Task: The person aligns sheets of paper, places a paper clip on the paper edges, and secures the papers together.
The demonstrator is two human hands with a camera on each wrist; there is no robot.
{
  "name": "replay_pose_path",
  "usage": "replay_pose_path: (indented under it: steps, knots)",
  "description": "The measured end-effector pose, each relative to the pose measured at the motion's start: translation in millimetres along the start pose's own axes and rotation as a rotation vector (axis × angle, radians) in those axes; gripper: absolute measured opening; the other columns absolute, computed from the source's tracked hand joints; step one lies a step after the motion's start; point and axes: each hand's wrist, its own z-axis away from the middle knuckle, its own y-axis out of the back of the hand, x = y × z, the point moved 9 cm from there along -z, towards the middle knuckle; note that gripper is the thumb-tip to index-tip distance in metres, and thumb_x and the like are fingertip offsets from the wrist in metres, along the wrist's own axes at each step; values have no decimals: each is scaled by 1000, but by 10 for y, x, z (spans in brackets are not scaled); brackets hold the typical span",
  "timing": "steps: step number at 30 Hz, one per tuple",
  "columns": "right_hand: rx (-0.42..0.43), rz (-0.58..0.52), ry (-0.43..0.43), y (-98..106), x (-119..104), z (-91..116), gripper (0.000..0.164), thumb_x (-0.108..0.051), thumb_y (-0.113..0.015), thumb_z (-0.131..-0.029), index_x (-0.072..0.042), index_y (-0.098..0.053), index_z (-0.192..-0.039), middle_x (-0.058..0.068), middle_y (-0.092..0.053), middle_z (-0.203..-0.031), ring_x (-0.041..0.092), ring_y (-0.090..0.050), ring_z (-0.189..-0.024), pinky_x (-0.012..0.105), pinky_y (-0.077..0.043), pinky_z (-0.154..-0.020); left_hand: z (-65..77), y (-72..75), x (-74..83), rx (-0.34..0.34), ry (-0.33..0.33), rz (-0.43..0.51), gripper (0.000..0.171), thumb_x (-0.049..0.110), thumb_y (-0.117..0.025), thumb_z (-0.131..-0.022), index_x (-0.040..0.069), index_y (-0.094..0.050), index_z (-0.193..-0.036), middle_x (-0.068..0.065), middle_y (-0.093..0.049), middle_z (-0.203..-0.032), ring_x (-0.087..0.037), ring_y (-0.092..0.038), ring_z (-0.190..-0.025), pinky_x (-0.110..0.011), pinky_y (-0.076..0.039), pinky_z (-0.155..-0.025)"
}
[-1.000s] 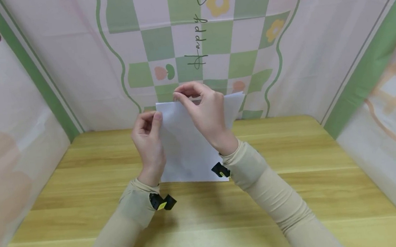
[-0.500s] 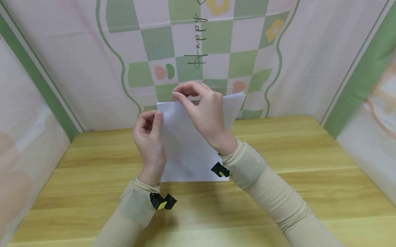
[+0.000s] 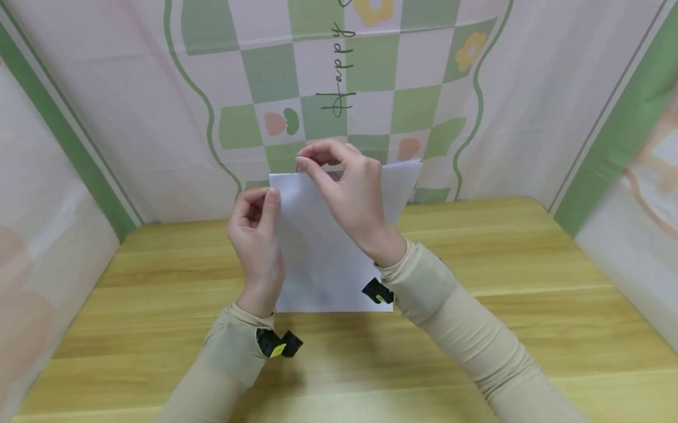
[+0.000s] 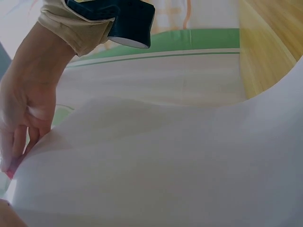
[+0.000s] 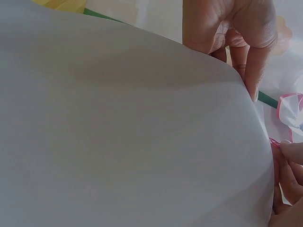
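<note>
A white sheet of paper (image 3: 317,241) stands upright in front of me, curved in the wrist views. My left hand (image 3: 255,244) pinches its left edge near the top corner, thumb in front. At the top edge, my right hand (image 3: 355,189) has thumb and forefinger pinched together. Between those fingertips in the right wrist view is a thin pink loop (image 5: 274,142); its exact kind is too small to tell. The left wrist view shows a spot of pink (image 4: 10,174) at the same fingertips. Behind the paper, its far side is hidden in the head view.
The wooden table (image 3: 358,389) spreads below the hands. Printed cloth walls (image 3: 269,74) enclose the back and both sides. A white shape outlined in pink (image 5: 289,113) appears beyond the paper's edge. Each wrist carries a small black camera (image 3: 278,344).
The paper's upper right corner has shifted slightly right. Both hands keep practically the same places and grips.
</note>
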Motion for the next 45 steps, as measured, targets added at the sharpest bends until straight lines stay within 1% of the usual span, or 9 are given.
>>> replay_pose_path:
  steps: [5, 12, 19, 26, 34, 39, 45]
  knots:
    - [-7, 17, 17, -15, 7, -1, 14, -22, -69, -87, -9, -71, -92, 1, -71, -86, 6, -63, -81, 19, -52, -69, 4, -9, -5, -16, 1, -22, 17, 7, -66, -87, -8, -61, -93, 3, -58, -80, -11, -50, -73, -19, -40, -65]
    - [-14, 30, 25, -28, 5, 0, 14, -22, -68, -88, -9, -71, -91, 1, -70, -85, 7, -62, -80, 21, -52, -68, 13, -20, 11, -21, -6, -35, 17, 7, -66, -87, -8, -61, -92, 2, -58, -80, -12, -50, -73, -19, -41, -65]
    - [-22, 28, 27, -46, 13, 8, 14, -21, -68, -88, -7, -70, -91, 1, -70, -84, 8, -61, -80, 23, -53, -70, 21, -10, 6, -7, 0, -32, 16, 4, -66, -87, -10, -60, -91, 3, -58, -80, -11, -51, -73, -19, -41, -66]
    - [-9, 16, 36, -42, 21, 2, 12, -19, -69, -87, -7, -70, -89, 2, -70, -82, 8, -61, -78, 27, -53, -68, 21, -25, 6, -30, -4, -77, 20, 9, -65, -89, -9, -59, -95, 2, -58, -83, -13, -51, -76, -20, -42, -68]
    - [-17, 22, 23, -35, 27, 9, 12, -19, -68, -88, -7, -70, -89, 1, -69, -81, 7, -61, -77, 21, -52, -68, 24, -33, -7, -37, 3, -82, 18, 9, -64, -89, -8, -60, -94, 1, -57, -84, -13, -51, -76, -20, -42, -67]
    - [-18, 24, 17, -32, 39, 12, 11, -19, -68, -88, -8, -70, -89, 0, -69, -80, 7, -60, -77, 21, -51, -68, 24, -35, -18, -38, 10, -85, 19, 10, -64, -89, -8, -60, -95, 1, -57, -84, -13, -51, -76, -20, -41, -67]
    - [-29, 40, 17, -36, 63, 29, 13, -22, -68, -88, -9, -70, -90, 0, -69, -82, 7, -61, -78, 21, -51, -67, 28, -29, -34, -34, 14, -84, 18, 11, -65, -89, -5, -61, -94, -3, -58, -86, -14, -52, -77, -21, -42, -68]
